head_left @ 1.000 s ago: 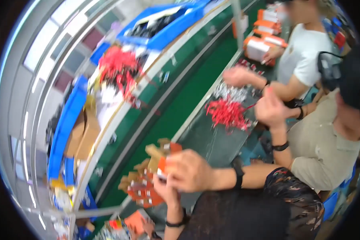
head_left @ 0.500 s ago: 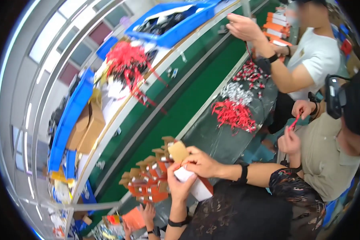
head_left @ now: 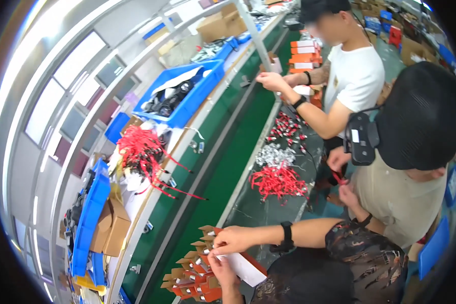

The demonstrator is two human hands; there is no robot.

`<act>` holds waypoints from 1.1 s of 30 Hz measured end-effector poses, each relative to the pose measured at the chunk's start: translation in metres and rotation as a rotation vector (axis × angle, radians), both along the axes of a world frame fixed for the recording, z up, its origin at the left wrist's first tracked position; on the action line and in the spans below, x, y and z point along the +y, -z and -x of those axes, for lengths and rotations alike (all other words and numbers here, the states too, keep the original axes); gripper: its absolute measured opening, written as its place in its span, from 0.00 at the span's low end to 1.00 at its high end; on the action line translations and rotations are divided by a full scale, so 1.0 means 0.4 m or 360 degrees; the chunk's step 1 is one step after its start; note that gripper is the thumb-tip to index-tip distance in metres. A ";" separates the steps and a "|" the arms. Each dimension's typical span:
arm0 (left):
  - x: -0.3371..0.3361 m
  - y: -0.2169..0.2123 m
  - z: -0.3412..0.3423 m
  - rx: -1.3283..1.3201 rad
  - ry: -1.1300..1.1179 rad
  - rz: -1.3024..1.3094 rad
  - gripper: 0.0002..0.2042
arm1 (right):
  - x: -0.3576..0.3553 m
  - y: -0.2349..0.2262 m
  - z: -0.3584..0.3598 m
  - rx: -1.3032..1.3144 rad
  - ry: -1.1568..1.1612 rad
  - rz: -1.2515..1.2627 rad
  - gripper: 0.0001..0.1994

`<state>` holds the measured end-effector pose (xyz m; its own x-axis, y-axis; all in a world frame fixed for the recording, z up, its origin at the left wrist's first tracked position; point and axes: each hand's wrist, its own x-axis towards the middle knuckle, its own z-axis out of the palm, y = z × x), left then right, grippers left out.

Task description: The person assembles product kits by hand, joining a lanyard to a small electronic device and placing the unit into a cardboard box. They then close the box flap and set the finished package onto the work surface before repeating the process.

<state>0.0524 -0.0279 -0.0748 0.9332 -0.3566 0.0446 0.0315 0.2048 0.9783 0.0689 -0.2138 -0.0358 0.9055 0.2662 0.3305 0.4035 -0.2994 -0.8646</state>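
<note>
A small white and orange carton (head_left: 244,269) is held at a tilt in front of my dark patterned shirt. My left hand (head_left: 225,273), coming up from the lower edge, is closed around its left end. Reaching in from the right, my right hand (head_left: 234,239) has its fingers pinched together at that same end, close to the left fingertips. What lies between the fingertips is hidden. Just left of both hands stand several orange cartons (head_left: 195,286) in a tight group, with brown flaps raised and silvery or white contents at their tops.
Beyond lie piles of red straps (head_left: 278,183), clear-wrapped parts (head_left: 275,156) and red-black pieces (head_left: 288,126). A green conveyor belt (head_left: 223,167) runs along the left. Across it are blue trays (head_left: 180,114) and a red strap heap (head_left: 139,147). Two co-workers (head_left: 357,76) sit at the right.
The view has swung, so the scene sits lower. The brown flap that stood up at the carton's end no longer shows. My right hand now covers that end.
</note>
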 end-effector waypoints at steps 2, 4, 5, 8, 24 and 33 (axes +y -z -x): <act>-0.016 -0.033 -0.019 0.0412 -0.0020 0.0039 0.19 | -0.017 -0.017 -0.032 0.0116 -0.0173 0.0235 0.18; -0.052 -0.048 -0.026 0.0523 -0.0042 -0.0041 0.18 | -0.027 0.027 -0.114 0.0088 -0.0430 0.0402 0.17; -0.064 -0.045 -0.028 0.0540 -0.0045 -0.0088 0.18 | -0.053 0.041 -0.186 0.0304 -0.0791 0.0481 0.17; -0.060 0.053 -0.058 0.0200 -0.0025 -0.0370 0.15 | -0.180 -0.041 -0.258 0.1118 -0.0698 0.0233 0.17; -0.309 0.002 -0.196 0.0144 0.0925 0.0353 0.23 | -0.281 0.219 -0.416 0.0490 0.0443 0.1977 0.13; -0.372 -0.002 -0.178 0.0093 0.0902 0.0351 0.24 | -0.314 0.152 -0.408 0.0360 0.0353 0.2139 0.12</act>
